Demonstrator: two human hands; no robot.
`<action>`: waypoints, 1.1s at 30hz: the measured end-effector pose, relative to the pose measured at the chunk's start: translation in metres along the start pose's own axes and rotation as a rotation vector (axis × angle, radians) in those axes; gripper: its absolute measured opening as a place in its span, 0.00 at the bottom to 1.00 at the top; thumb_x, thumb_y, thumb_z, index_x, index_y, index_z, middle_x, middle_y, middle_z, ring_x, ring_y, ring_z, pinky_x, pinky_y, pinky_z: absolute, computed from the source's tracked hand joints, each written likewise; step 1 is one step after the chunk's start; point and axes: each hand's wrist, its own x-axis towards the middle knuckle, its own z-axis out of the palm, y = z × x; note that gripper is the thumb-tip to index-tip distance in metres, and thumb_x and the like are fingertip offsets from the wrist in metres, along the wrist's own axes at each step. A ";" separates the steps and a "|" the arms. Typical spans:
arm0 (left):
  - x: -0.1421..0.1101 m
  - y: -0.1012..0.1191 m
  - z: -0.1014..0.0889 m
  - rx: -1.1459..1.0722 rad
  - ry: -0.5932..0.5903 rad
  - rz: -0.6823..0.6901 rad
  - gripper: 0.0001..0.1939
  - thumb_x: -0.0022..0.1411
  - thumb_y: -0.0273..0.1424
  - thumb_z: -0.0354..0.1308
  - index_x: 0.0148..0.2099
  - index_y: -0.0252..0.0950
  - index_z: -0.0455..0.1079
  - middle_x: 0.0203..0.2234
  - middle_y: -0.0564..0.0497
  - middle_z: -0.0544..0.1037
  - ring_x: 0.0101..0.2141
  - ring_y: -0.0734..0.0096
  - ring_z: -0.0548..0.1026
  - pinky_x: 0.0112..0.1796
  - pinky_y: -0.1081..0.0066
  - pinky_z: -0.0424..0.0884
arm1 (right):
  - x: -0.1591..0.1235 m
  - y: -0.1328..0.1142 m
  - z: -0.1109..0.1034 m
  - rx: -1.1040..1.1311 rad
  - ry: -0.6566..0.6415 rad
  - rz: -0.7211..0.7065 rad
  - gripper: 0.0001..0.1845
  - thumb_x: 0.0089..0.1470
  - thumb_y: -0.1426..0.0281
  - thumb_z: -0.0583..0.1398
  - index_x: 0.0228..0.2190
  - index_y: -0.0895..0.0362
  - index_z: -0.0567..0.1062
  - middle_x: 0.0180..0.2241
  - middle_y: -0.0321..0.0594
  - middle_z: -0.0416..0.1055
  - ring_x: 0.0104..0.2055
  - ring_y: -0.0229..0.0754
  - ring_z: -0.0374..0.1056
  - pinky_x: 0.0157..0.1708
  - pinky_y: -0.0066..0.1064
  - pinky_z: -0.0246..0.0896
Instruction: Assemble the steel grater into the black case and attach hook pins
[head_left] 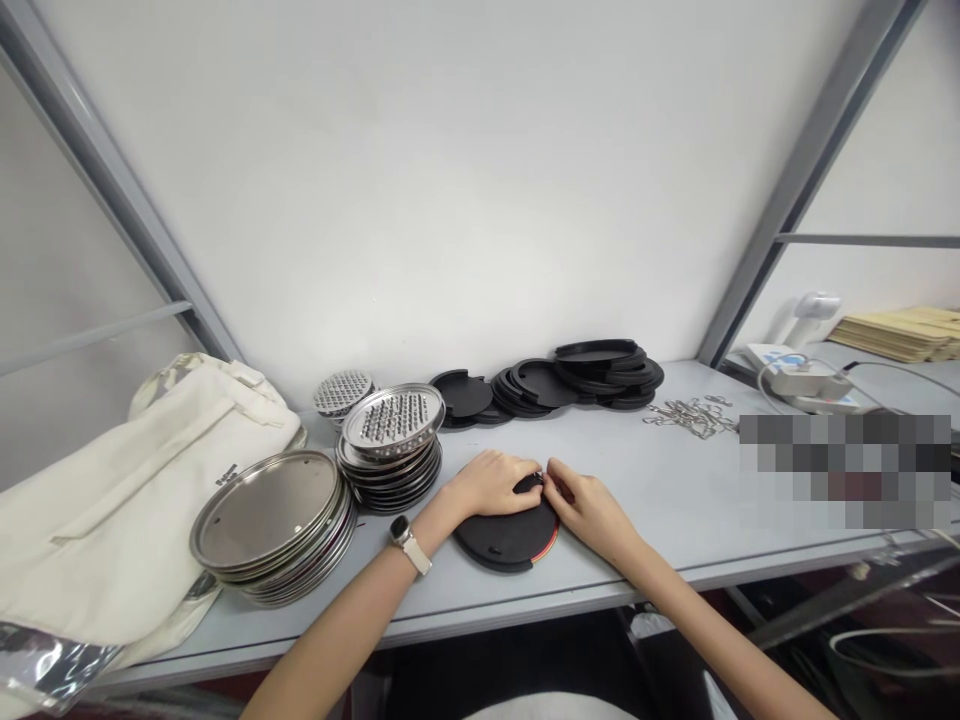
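Observation:
In front of me on the table lies a black round plate (499, 540), with a red and yellow edge showing at its lower right. My left hand (495, 482) rests over its top, fingers and thumb curled together around its upper right part. At that same edge my right hand (589, 508) is closed in a pinch, its fingertips almost meeting the left ones. A tiny shiny bit shows between the fingertips; what it is I cannot make out. To the right lies a loose heap of small metal clips (694, 417).
Stacked metal discs (277, 505) and round graters (394, 418) stand at left, beside a cream cloth bag (135, 480). Black round plates (604, 372) are piled along the wall. Far right are a white device (799, 375) with cables and wooden sheets (900, 335).

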 end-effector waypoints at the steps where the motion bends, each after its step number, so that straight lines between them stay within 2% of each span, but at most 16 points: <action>1: 0.000 0.000 0.000 -0.002 0.001 0.001 0.10 0.61 0.36 0.50 0.35 0.36 0.67 0.29 0.50 0.76 0.28 0.68 0.73 0.28 0.72 0.59 | 0.000 0.000 0.000 0.000 0.000 -0.001 0.09 0.59 0.66 0.47 0.27 0.52 0.57 0.20 0.31 0.62 0.20 0.37 0.59 0.23 0.25 0.48; 9: 0.000 -0.001 0.001 0.012 0.002 0.014 0.10 0.62 0.37 0.49 0.35 0.36 0.67 0.26 0.50 0.76 0.26 0.68 0.73 0.26 0.73 0.59 | -0.001 0.000 0.000 -0.035 -0.009 -0.004 0.09 0.60 0.66 0.46 0.27 0.52 0.59 0.20 0.32 0.64 0.20 0.38 0.61 0.23 0.26 0.49; 15: 0.000 -0.001 0.001 0.010 -0.017 0.005 0.11 0.62 0.37 0.49 0.38 0.36 0.68 0.28 0.49 0.76 0.27 0.67 0.74 0.28 0.73 0.61 | 0.000 0.001 0.001 -0.077 -0.011 -0.021 0.09 0.60 0.67 0.45 0.30 0.52 0.61 0.22 0.34 0.68 0.22 0.40 0.65 0.24 0.27 0.50; 24: 0.000 -0.002 0.002 0.008 0.014 0.027 0.11 0.62 0.37 0.49 0.39 0.36 0.69 0.28 0.50 0.77 0.28 0.67 0.74 0.28 0.72 0.61 | -0.001 0.001 0.000 -0.093 -0.003 -0.016 0.11 0.61 0.67 0.44 0.33 0.53 0.64 0.24 0.37 0.71 0.25 0.42 0.69 0.25 0.27 0.52; 33: 0.000 0.001 0.000 0.004 -0.010 -0.012 0.12 0.62 0.37 0.49 0.40 0.37 0.69 0.28 0.49 0.77 0.28 0.66 0.74 0.29 0.72 0.62 | 0.001 0.003 0.003 -0.174 -0.017 -0.006 0.11 0.61 0.68 0.44 0.36 0.53 0.66 0.25 0.38 0.73 0.25 0.43 0.70 0.24 0.28 0.50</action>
